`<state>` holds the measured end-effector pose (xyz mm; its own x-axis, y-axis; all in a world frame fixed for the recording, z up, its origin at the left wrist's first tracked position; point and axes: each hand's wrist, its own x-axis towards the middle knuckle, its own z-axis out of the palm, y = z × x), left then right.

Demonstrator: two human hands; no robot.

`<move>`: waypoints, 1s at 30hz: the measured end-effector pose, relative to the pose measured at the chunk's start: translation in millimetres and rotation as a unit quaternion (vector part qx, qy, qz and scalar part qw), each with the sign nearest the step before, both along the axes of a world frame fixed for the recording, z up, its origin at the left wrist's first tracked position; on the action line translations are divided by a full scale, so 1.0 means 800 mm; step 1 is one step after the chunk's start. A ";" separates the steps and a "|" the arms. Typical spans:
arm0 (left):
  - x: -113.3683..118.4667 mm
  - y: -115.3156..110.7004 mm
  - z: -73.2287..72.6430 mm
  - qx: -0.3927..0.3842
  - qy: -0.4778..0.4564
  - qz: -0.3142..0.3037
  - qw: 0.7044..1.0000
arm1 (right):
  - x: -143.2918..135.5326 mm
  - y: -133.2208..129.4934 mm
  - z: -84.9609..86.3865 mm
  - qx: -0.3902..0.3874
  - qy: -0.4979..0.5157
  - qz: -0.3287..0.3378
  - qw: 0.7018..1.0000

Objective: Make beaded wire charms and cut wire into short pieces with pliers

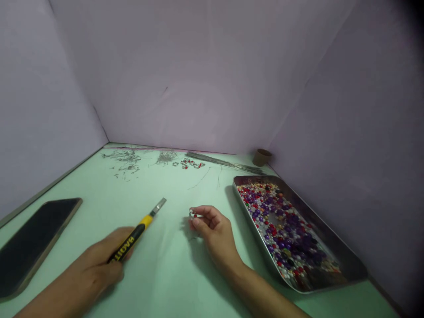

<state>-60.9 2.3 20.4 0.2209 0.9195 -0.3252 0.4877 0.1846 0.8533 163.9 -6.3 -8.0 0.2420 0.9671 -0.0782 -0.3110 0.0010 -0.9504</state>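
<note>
Left hand [109, 258]: grips box cutter [132, 238]
Right hand [220, 234]: pinches bead ring [191, 213]
Blade [159, 206]: left of ring, points toward desk's [159, 278] far edge

One phone [36, 243] at lower left, one knife [132, 238] left of centre, one beaded piece [191, 213] at centre, one tray [331, 238] at lower right, one cup [261, 158], one wire bundle [225, 162], two loose wires [199, 179], and several beaded rings [186, 167], too small to count surely.
</note>
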 end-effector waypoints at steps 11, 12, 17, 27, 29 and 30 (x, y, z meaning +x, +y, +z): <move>0.022 0.018 -0.014 0.330 0.347 0.016 0.878 | 0.005 -0.002 -0.010 0.028 -0.176 0.090 0.980; 0.033 0.016 -0.008 0.335 0.298 -0.002 0.894 | 0.005 -0.003 -0.010 0.033 -0.182 0.093 0.978; 0.098 0.013 0.010 0.144 0.053 -0.086 0.984 | 0.006 -0.008 -0.007 0.109 -0.238 0.096 0.960; 0.092 0.024 -0.019 0.163 -0.002 -0.051 0.985 | 0.013 -0.003 -0.008 0.066 -0.277 0.035 0.958; 0.090 0.023 -0.020 0.170 0.015 -0.051 0.984 | 0.015 -0.002 -0.009 0.050 -0.271 0.036 0.961; 0.090 0.023 -0.021 0.175 0.024 -0.055 0.983 | 0.015 -0.002 -0.010 0.049 -0.271 0.046 0.960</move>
